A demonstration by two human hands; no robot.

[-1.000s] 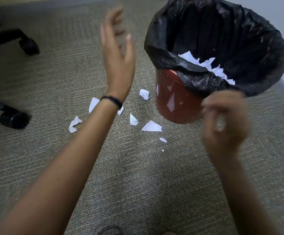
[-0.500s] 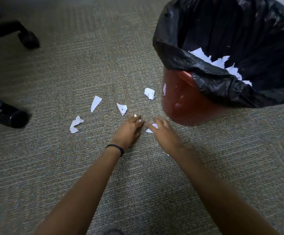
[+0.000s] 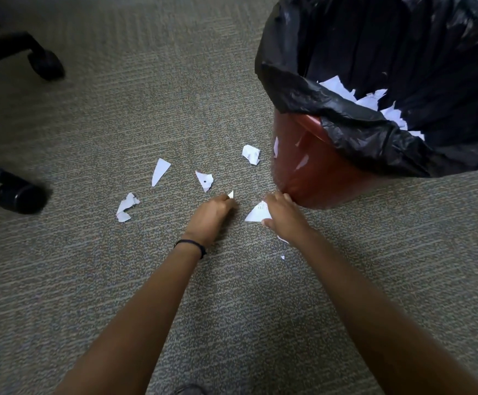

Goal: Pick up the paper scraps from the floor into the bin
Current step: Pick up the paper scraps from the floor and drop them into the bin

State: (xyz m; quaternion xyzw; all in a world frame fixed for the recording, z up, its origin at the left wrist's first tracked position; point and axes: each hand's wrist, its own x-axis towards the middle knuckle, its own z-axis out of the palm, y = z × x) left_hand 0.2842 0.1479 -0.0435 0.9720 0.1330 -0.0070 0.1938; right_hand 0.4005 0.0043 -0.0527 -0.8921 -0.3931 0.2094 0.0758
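Loose scraps [image 3: 160, 171] lie on carpet [image 3: 89, 124], left of your hands. Your left hand [image 3: 210, 216] pinches small scrap [image 3: 231, 194]; your right hand [image 3: 282, 215] clamps triangular scrap [image 3: 256, 213] beside bin [image 3: 317, 178]. Step, likely: gathering. Next: lift both, drop over liner [image 3: 303, 92].
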